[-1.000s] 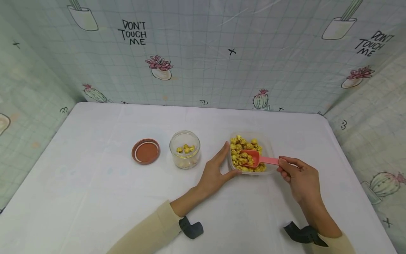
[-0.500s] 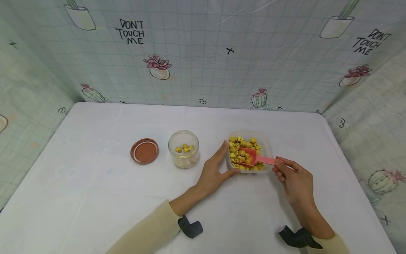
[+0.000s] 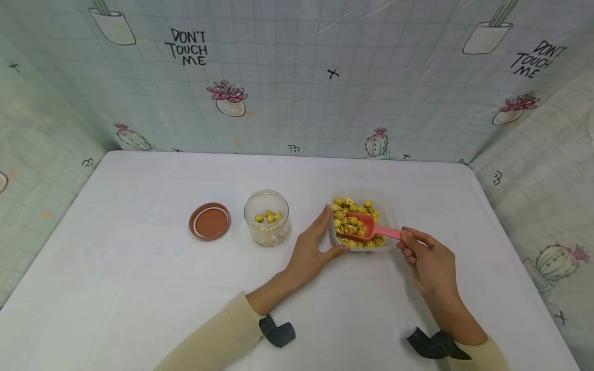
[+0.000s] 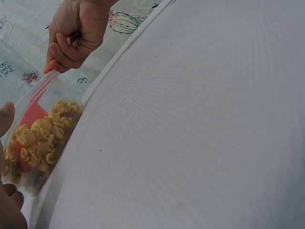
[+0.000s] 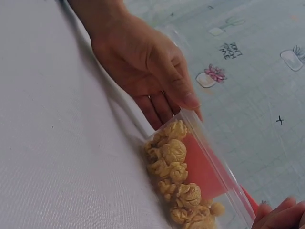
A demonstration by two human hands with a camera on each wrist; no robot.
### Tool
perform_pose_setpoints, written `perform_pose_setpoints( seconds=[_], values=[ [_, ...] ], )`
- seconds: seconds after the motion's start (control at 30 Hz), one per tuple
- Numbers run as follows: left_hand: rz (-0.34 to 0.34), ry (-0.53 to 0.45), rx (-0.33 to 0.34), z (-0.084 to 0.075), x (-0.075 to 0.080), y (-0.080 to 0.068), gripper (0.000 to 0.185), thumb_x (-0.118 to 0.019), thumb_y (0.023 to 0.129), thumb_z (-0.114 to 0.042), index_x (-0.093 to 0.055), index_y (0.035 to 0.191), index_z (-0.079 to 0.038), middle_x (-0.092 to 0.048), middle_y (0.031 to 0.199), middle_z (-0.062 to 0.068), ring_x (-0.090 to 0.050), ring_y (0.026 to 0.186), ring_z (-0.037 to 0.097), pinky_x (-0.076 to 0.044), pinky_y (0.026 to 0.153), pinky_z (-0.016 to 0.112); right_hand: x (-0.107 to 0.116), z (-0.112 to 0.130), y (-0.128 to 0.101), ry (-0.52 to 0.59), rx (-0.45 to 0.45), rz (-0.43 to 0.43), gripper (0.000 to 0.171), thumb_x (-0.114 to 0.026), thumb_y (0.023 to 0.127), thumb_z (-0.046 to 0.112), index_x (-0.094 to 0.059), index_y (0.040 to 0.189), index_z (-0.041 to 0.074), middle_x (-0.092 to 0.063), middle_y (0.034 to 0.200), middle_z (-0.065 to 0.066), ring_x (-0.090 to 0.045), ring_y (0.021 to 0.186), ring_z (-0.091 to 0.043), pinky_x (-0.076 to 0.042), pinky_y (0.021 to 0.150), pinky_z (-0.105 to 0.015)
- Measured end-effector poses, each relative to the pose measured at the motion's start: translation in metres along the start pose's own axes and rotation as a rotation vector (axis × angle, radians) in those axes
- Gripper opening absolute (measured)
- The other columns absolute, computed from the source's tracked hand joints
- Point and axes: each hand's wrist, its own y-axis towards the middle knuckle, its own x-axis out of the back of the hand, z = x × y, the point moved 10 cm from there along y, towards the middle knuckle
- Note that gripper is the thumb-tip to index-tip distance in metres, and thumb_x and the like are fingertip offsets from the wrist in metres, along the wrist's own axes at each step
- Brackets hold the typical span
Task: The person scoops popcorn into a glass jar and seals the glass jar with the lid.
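A clear plastic container [image 3: 389, 208] holds yellow popcorn [image 3: 342, 212]. My left hand [image 3: 307, 253] holds its left end, thumb on the near side and fingers along the left side. In the right wrist view, that thumb [image 5: 183, 95] lies against the container's rim. My right hand [image 3: 435, 265] pinches the handle of a pink scoop [image 3: 387, 231], whose bowl sits among the popcorn with several pieces in it. Through the container's wall, the scoop's red bowl [image 5: 202, 167] shows behind the popcorn. Left of my left hand stands an open glass jar [image 3: 270, 238] with some popcorn inside.
A round brown lid [image 3: 210, 222] lies on the white-covered table [image 3: 153, 288], left of the jar. Behind the table hangs a cactus-print cloth [image 3: 278, 93], which also closes off both sides. Each wrist carries a black camera mount [image 3: 277, 332].
My right hand has moved slightly left, pushing the scoop a little farther into the popcorn. My left hand stays at the container. The whole head view has shifted slightly.
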Motion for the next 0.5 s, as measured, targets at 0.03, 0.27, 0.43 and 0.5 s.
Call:
perform_pose_setpoints(
  seconds=[0.03,0.27,0.43,0.5],
  values=[
    [0.000,0.000,0.000,0.0001,0.0001,0.0001,0.088,-0.075,0.084,-0.027,-0.023,0.150,-0.001,-0.021,0.155,0.012,-0.020,0.141,0.016,-0.024,0.112,0.031,-0.0002,-0.0004,0.0000,0.011,-0.005,0.006,0.045,-0.078,0.080,0.015,-0.061,0.118,-0.003,-0.069,0.077,-0.008,-0.056,0.058,-0.007,-0.050,0.051,-0.015],
    [-0.005,0.001,-0.010,-0.0005,0.0012,0.0001,0.088,-0.076,0.083,-0.024,-0.024,0.149,0.001,-0.023,0.154,0.015,-0.020,0.141,0.016,-0.024,0.112,0.031,0.0002,-0.0016,0.0032,0.123,-0.025,0.066,0.032,-0.076,0.082,0.013,-0.067,0.110,0.001,-0.068,0.077,-0.008,-0.055,0.060,-0.008,-0.049,0.052,-0.015],
    [-0.006,0.005,-0.014,-0.0005,0.0011,0.0003,0.088,-0.077,0.083,-0.024,-0.025,0.149,0.001,-0.023,0.154,0.014,-0.021,0.141,0.015,-0.025,0.112,0.031,-0.0009,-0.0006,0.0058,0.184,-0.027,0.136,0.018,-0.072,0.085,0.010,-0.070,0.102,0.004,-0.066,0.077,-0.008,-0.054,0.061,-0.008,-0.047,0.052,-0.014],
    [-0.004,0.007,-0.011,-0.0003,0.0009,0.0003,0.088,-0.076,0.083,-0.025,-0.024,0.150,0.000,-0.023,0.155,0.012,-0.020,0.141,0.016,-0.025,0.112,0.031,-0.0016,0.0002,0.0065,0.217,-0.027,0.167,0.013,-0.070,0.086,0.009,-0.071,0.098,0.004,-0.066,0.076,-0.007,-0.053,0.060,-0.008,-0.046,0.051,-0.014]
  ],
)
